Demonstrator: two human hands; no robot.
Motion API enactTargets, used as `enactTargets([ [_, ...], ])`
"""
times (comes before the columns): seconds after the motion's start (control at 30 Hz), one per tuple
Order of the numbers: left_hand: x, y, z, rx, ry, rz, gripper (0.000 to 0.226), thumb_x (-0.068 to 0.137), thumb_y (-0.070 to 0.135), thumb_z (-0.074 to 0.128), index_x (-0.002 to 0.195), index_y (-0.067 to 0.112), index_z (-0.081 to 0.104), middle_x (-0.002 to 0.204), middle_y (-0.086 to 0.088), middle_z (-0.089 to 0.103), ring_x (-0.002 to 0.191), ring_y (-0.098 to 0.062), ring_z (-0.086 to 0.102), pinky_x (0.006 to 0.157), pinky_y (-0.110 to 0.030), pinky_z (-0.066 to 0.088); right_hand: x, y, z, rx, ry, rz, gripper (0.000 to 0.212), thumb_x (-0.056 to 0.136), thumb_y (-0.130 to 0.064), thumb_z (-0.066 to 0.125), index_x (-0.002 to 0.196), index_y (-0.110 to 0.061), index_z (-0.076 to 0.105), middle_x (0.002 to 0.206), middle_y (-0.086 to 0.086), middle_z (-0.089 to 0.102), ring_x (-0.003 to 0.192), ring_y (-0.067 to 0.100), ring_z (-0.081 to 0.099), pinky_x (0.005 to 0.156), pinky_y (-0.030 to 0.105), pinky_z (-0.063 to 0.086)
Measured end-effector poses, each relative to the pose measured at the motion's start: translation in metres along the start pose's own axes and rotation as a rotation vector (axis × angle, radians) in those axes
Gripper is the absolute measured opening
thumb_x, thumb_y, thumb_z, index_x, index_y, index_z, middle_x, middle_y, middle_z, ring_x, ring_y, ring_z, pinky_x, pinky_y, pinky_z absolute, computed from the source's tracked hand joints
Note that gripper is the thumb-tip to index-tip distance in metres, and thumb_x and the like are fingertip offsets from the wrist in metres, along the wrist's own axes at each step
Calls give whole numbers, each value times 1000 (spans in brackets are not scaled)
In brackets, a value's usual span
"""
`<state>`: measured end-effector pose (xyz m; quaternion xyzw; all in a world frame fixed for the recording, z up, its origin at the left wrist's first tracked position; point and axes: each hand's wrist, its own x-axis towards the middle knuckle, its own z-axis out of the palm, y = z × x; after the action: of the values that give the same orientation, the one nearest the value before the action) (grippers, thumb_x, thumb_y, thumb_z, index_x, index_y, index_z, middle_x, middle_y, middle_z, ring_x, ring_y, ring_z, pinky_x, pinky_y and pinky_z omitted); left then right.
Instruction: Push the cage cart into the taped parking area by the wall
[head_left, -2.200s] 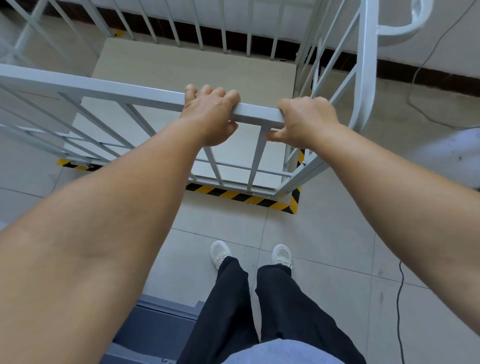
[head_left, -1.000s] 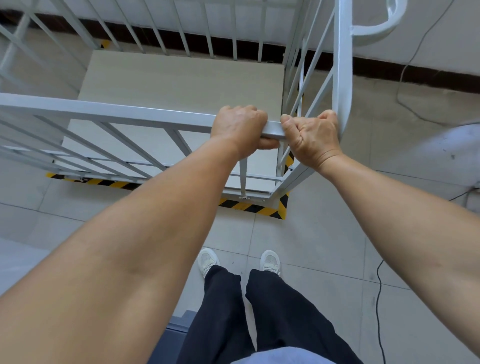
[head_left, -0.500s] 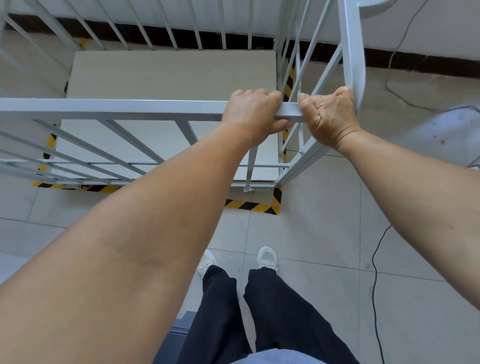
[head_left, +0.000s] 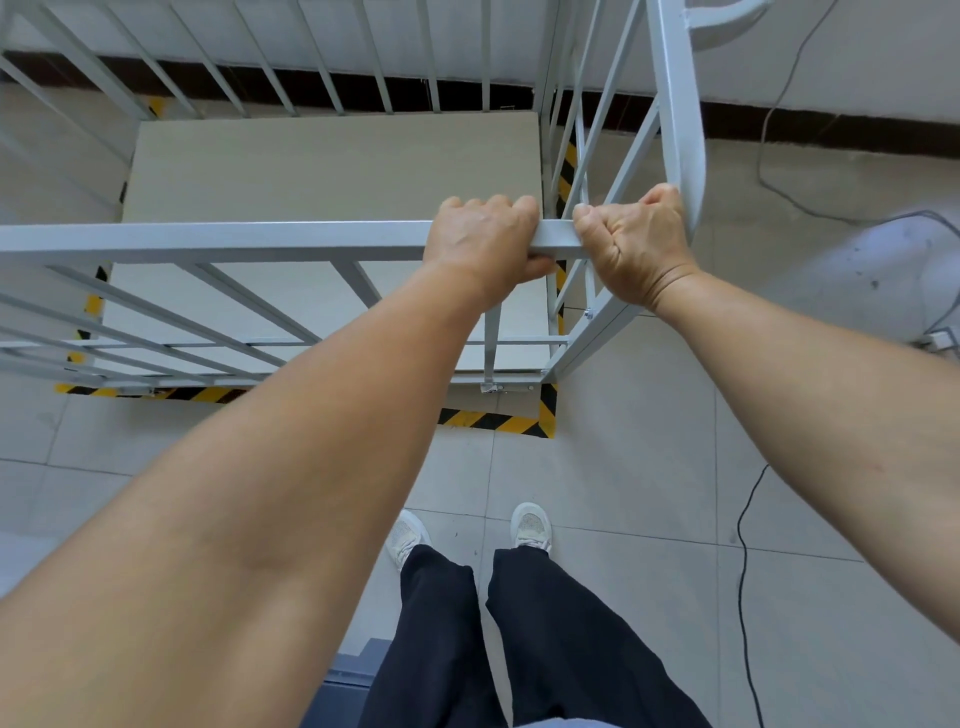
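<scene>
View from above of a white metal cage cart (head_left: 218, 240) standing against the wall (head_left: 857, 47), with both bare hands closed on its near top rail. The left hand (head_left: 483, 241) is wrapped over the rail, fingers curled across the top and thumb beneath; the right hand (head_left: 631, 244) is clenched in a fist on the same rail just beside it, at the cart's near right corner and touching the corner post (head_left: 678, 119). The cart's pale board floor (head_left: 332, 171) is bare. Black-and-yellow hazard tape (head_left: 493, 420) marks the parking area on the tiled floor (head_left: 623, 467): a strip runs along the cart's near edge and turns a corner below the cart's near right corner, then continues along the cart's right side toward the wall; short pieces also show through the bars on the cart's left side. The cart's base appears to lie within the taped outline, though the bars and the left forearm hide much of the near strip, so the fit on that side cannot be confirmed. The person's white shoes (head_left: 531, 526) and dark trousers (head_left: 519, 639) stand on the tiles nearer the camera than the tape. A thin black cable (head_left: 744, 561) trails over the floor to the right of the cart.
</scene>
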<state>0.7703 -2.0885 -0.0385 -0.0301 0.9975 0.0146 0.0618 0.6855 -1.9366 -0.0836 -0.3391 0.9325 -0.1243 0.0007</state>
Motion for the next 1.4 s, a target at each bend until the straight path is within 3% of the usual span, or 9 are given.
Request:
enactTargets([
  [0.43, 16, 22, 1, -18, -4, -14, 45, 91, 55, 48, 112, 16, 48, 107, -7, 59, 95, -28, 57, 77, -35, 32, 0, 22, -12, 40, 12, 31, 57, 86, -53, 0, 56, -25, 39, 57, 2, 50, 61, 20, 41, 83, 30, 22],
  [0.6, 11, 11, -1, -28, -12, 29, 41, 90, 48, 57, 110, 13, 49, 107, -9, 59, 95, -30, 56, 75, -34, 33, 1, 16, -7, 71, -9, 165, 58, 90, -54, 1, 53, -25, 36, 54, 2, 47, 68, 29, 46, 85, 39, 34],
  [0.67, 8, 5, -2, -26, -9, 45, 39, 91, 46, 56, 108, 12, 51, 105, -9, 59, 89, -29, 56, 70, -33, 32, -3, 5, -8, 82, -3, 216, 58, 92, -48, 4, 52, -20, 35, 52, 0, 42, 64, 29, 46, 86, 38, 35],
  [0.87, -15, -25, 0, 21, 10, 66, 33, 93, 47, 48, 103, 16, 54, 100, -3, 59, 72, -21, 45, 61, -33, 33, -13, -35, -1, 68, -15, 266, 57, 94, -41, 8, 51, -20, 40, 59, 5, 54, 70, 31, 53, 88, 37, 33],
  [1.13, -57, -76, 6, 38, 6, 91, 25, 90, 41, 49, 92, 17, 54, 89, 0, 57, 70, -25, 52, 59, -28, 36, -26, -101, 7, 53, -30, 232, 57, 103, -34, 16, 61, -13, 50, 62, 6, 56, 67, 26, 51, 88, 34, 31],
  [1.4, -93, -118, 10, 52, -7, 41, 27, 86, 39, 51, 96, 16, 58, 99, 1, 61, 79, -30, 59, 63, -28, 38, -34, -160, 20, 59, -62, 221, 57, 103, -33, 16, 57, -16, 46, 50, -4, 41, 58, 19, 43, 81, 32, 27],
])
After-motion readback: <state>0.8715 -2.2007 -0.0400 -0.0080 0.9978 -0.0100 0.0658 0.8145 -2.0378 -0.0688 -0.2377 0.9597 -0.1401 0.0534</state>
